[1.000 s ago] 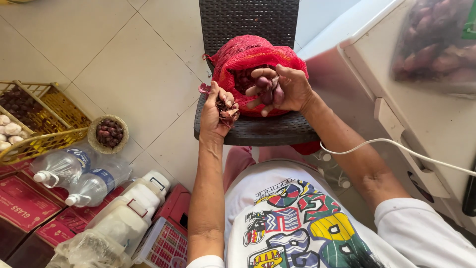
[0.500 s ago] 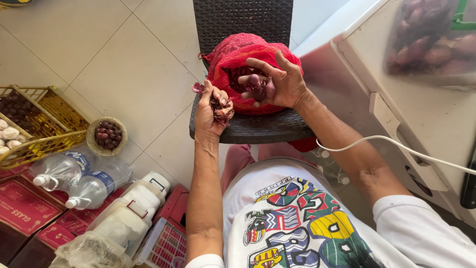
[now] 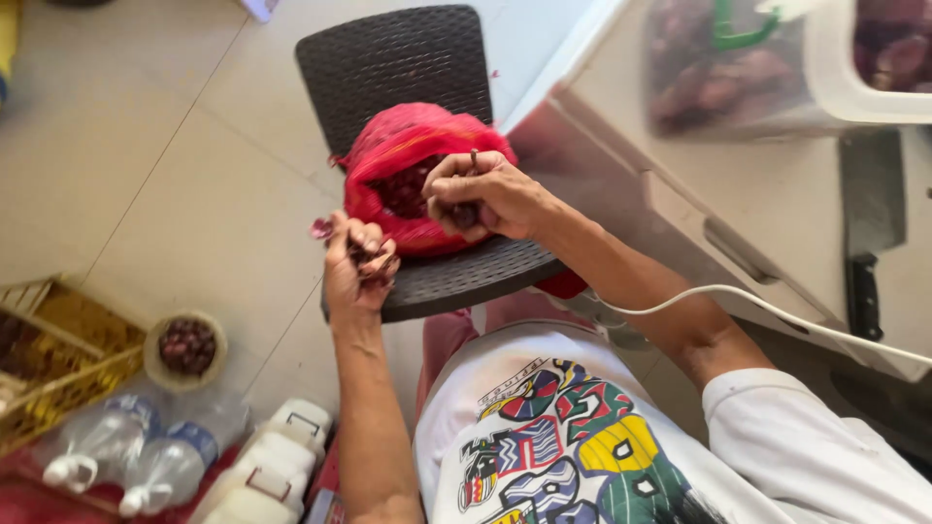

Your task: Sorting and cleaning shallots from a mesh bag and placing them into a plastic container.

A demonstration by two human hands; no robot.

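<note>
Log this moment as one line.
left hand: holds small dark pieces | right hand: at red mesh bag mouth | bag on dark chair

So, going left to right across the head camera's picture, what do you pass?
Yellow basket → small bowl → left hand → red mesh bag → right hand → white cable → cleaver.

Mesh bag (image 3: 408, 160) sits on chair (image 3: 388, 58). Counter (image 3: 777, 184) right of chair. Bowl (image 3: 186, 347), basket (image 3: 68, 349), bottles (image 3: 146, 456) on floor left of chair, nearer the person.
</note>
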